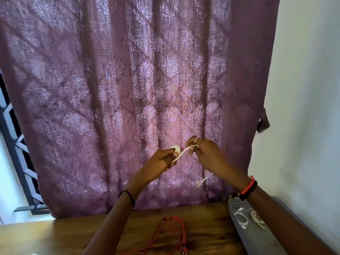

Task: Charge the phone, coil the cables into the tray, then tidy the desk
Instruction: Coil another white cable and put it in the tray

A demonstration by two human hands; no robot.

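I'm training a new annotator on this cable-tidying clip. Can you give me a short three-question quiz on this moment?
1. True or false: the red cable already lies in the grey tray.
2. What do both hands hold? A) a phone B) a white cable C) a pen
3. How many coiled white cables lie in the tray?

Key:
1. False; it lies on the wooden desk.
2. B; the left hand pinches a small coil, the right hand the white cable.
3. Two.
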